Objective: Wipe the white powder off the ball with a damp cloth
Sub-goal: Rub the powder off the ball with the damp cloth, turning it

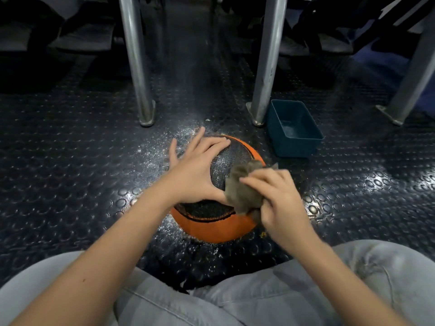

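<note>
An orange and black ball (pixel 211 225) lies on the dark studded floor right in front of my knees. My left hand (pixel 196 168) rests spread on the ball's top left, fingers straight and thumb stretched toward the cloth. My right hand (pixel 276 198) grips a crumpled grey-brown cloth (pixel 243 188) and presses it onto the ball's right side. White powder (pixel 160 150) is scattered on the floor round the ball, mostly at its far left. The black panel between my hands looks slightly greyed.
A dark blue rectangular tub (pixel 294 129) stands on the floor just beyond the ball to the right. Two metal legs (pixel 137 67) (pixel 267 67) rise behind the ball, a third (pixel 409 90) at the far right. My grey-trousered knees (pixel 282 290) fill the bottom edge.
</note>
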